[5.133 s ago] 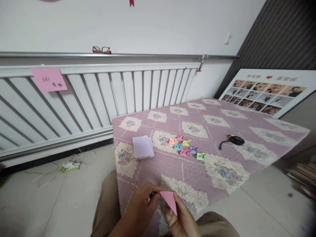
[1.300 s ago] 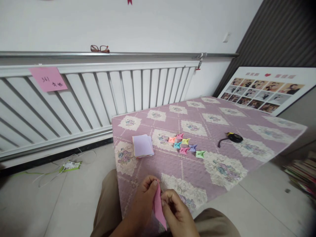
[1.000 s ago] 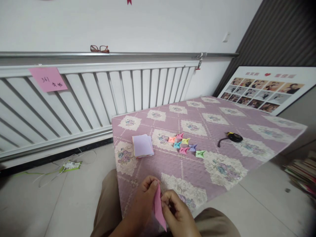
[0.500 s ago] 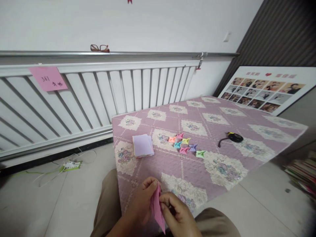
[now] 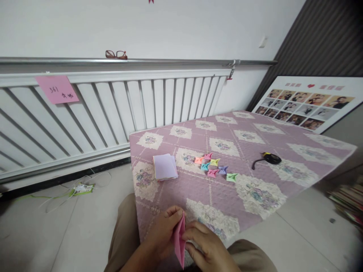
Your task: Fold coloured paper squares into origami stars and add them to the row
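Near the front edge of the table, my left hand [image 5: 166,230] pinches the upper end of a folded pink paper [image 5: 179,243], which hangs down at a slant. The fingers of my right hand [image 5: 202,243] are closed on the paper's right side. Beyond my hands, a stack of square paper [image 5: 165,167] with a lilac sheet on top lies on the patterned cloth [image 5: 193,192]. To its right sit several small folded paper pieces, among them an orange one [image 5: 199,160], a yellow one [image 5: 214,162] and a green one [image 5: 231,177].
A black and yellow object with a strap [image 5: 271,158] lies on the right of the table. Behind stands a white radiator [image 5: 147,104] with a pink note [image 5: 57,90]. Glasses [image 5: 116,55] rest on the pipe. A photo board [image 5: 304,104] leans at the back right.
The pink paper has turned slightly and its lower tip has shifted left. The fingers of my right hand have moved a little along its right side. The view has shifted slightly.
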{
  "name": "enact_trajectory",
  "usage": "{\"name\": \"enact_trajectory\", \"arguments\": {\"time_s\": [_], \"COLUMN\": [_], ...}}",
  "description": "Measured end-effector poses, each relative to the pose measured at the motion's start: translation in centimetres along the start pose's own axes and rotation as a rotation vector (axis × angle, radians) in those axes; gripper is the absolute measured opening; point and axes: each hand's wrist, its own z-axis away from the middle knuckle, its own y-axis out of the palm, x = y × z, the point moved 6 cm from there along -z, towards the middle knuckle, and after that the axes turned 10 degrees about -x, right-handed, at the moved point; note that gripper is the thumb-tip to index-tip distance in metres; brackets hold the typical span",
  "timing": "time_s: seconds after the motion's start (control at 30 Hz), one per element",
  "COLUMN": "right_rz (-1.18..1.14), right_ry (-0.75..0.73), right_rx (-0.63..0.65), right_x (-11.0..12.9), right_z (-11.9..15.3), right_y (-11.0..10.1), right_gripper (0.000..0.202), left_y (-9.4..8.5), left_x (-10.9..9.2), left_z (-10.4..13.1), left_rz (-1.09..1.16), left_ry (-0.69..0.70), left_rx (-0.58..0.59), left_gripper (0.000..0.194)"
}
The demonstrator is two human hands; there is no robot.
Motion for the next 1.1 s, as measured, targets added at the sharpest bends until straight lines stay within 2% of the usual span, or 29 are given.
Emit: {"name": "enact_trajectory", "arguments": {"time_s": [0.1, 0.17, 0.27, 0.33, 0.47, 0.53, 0.6, 0.73, 0.83, 0.93, 1.1], "right_rz": [0.026, 0.034, 0.044, 0.049, 0.049, 0.050, 0.049, 0.036, 0.021, 0.013, -0.016], "right_ry": [-0.008, -0.015, -0.020, -0.018, 0.000, 0.022, 0.044, 0.067, 0.089, 0.132, 0.283], "right_rx": [-0.007, -0.015, -0.027, -0.025, -0.016, -0.016, -0.014, -0.033, -0.085, -0.142, -0.258], "right_x": [-0.1, -0.2, -0.6, -0.9, -1.0, -1.0, -1.0, -1.1, -1.3, -1.5, -3.0], "right_z": [0.1, 0.1, 0.3, 0.4, 0.6, 0.6, 0.6, 0.6, 0.7, 0.7, 1.0], "right_y": [-0.3, -0.6, -1.0, -1.2, -1.5, -1.7, -1.9, -2.4, -2.8, -2.9, -2.3], "right_gripper": [0.017, 0.016, 0.015, 0.013, 0.011, 0.011, 0.013, 0.012, 0.013, 0.019, 0.029], "left_y": [-0.6, -1.0, -1.2, -1.2, -0.4, 0.0, 0.2, 0.3, 0.4, 0.1, -0.7], "left_x": [-0.1, -0.2, -1.0, -1.8, -3.6, -4.2, -4.5, -4.7, -4.5, -4.0, -2.9], "left_z": [-0.1, 0.0, 0.6, 1.3, 2.9, 3.4, 3.6, 3.3, 3.1, 2.6, 1.7], "left_rz": [-0.075, -0.159, -0.211, -0.233, -0.326, -0.385, -0.467, -0.571, -0.570, -0.592, -0.587], "left_ry": [0.031, 0.064, 0.118, 0.172, 0.294, 0.335, 0.359, 0.404, 0.415, 0.370, 0.334], "left_rx": [0.010, 0.065, 0.186, 0.270, 0.523, 0.582, 0.551, 0.375, 0.326, 0.242, 0.102], "left_gripper": [0.045, 0.052, 0.059, 0.057, 0.053, 0.050, 0.037, 0.016, 0.020, 0.023, 0.028]}}
